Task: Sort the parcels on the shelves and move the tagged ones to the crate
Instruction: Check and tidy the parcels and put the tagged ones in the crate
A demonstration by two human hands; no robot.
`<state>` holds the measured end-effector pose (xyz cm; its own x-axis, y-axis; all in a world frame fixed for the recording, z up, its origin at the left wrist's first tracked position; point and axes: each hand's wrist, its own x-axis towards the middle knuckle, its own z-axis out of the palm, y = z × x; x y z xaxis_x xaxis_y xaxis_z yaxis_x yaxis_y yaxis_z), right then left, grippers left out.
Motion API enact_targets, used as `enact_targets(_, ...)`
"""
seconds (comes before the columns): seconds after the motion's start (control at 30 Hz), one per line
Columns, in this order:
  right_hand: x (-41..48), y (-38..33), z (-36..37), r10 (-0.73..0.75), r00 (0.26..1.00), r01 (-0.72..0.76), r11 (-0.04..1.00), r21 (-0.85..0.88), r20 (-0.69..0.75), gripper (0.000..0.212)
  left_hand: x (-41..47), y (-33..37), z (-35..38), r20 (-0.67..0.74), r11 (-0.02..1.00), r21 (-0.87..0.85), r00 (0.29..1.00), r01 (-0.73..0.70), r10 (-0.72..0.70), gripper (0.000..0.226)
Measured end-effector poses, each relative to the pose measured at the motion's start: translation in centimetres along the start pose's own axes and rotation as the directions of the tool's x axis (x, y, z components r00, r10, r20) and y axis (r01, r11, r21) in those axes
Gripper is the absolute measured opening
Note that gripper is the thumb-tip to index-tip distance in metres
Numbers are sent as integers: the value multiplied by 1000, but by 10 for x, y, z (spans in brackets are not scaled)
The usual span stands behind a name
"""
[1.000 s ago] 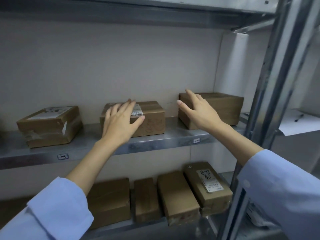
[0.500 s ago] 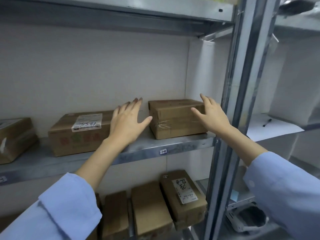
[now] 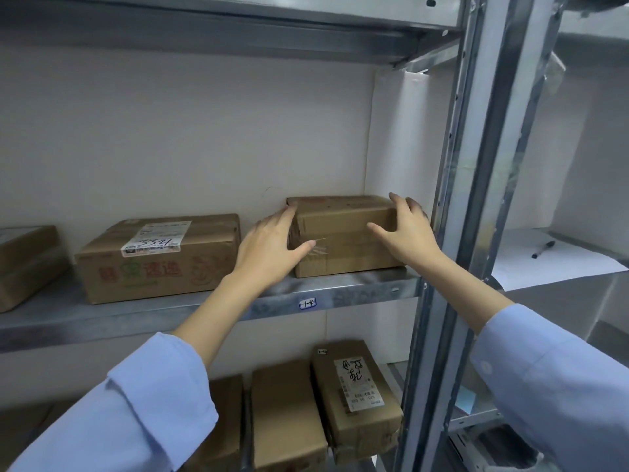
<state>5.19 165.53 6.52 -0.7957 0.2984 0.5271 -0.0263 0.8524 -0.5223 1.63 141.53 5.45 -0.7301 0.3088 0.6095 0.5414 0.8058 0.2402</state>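
A plain brown parcel (image 3: 343, 229) sits at the right end of the middle shelf (image 3: 340, 291), against the back wall. My left hand (image 3: 272, 245) lies against its left side, fingers straight and thumb across the front face. My right hand (image 3: 406, 233) holds its right end, fingers curled over the top corner and thumb on the front. No label shows on this parcel. Left of it stands a larger parcel (image 3: 160, 260) with a white label marked 3321. The crate is out of sight.
A third parcel (image 3: 27, 264) sits at the far left of the shelf. Below lie several parcels, one (image 3: 354, 396) with a white label. A metal upright (image 3: 466, 233) stands just right of my right hand. Paper and a pen (image 3: 544, 248) lie on the neighbouring shelf.
Both hands have moved rightward from the labelled parcel and closed in on the right-hand parcel, one on each side. The view has shifted right and closer.
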Motion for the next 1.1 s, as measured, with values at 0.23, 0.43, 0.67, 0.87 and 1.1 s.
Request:
enact_targets(0.23,-1,3,7,-118,989,117,993,-19,-83,59,-7,-9,-3,-11,1000,-10,1000,12,-12,70)
enact_targets(0.43,-2,-8,19,-209,973,215,975,50,-94,52,-11,-21,-10,-28,994,-35,994,105,-106,70)
enact_targets(0.67,7,-2,15,-193,980,200,955,220,-54,59,-14,-29,-9,-41,989,-9,988,148,-148,70)
enact_targets(0.87,19,12,15,-106,976,43,950,308,191,81,0,-33,1,49,931,-281,972,235,-230,75)
enact_targets(1.1,18,17,21,-139,977,73,932,354,164,71,0,-35,6,-33,932,-310,978,187,-207,65)
